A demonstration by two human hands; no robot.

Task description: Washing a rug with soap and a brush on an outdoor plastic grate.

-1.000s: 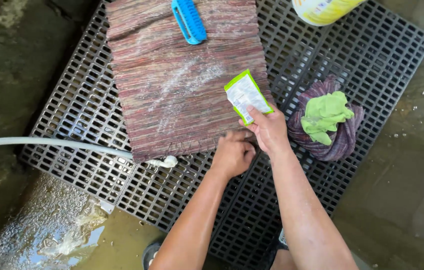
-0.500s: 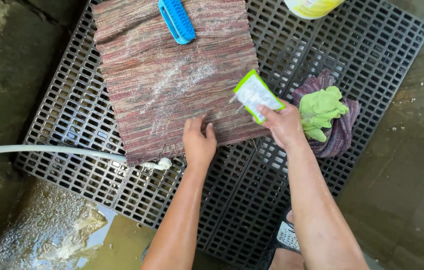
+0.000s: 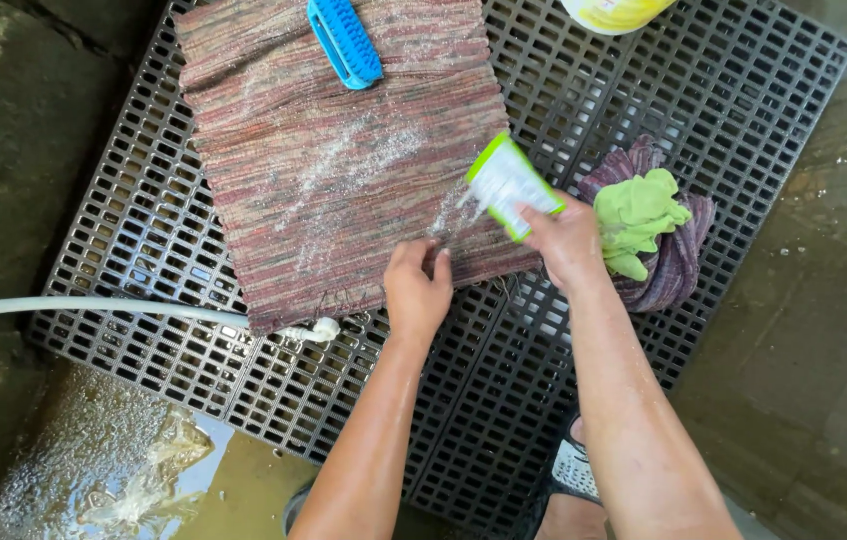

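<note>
Open grating (image 3: 193, 360) is lying bare along the near edge and at the left, giving a hand room to pass there, though the white hose (image 3: 123, 308) is running across it from the left and ending just beside the rug's near corner. The woven rug (image 3: 343, 160) is covering the middle; its centre is lying free, while the blue brush (image 3: 345, 42) is sitting on its far end. The left hand (image 3: 418, 288) is pressing the rug's near edge and the right hand (image 3: 568, 240) is tilting a green sachet (image 3: 506, 185) over the right edge, blocking that side. Just right of them a bundle of cloths (image 3: 655, 235) is crowding the grating, and a yellow tub (image 3: 613, 12) is standing at the far edge
</note>
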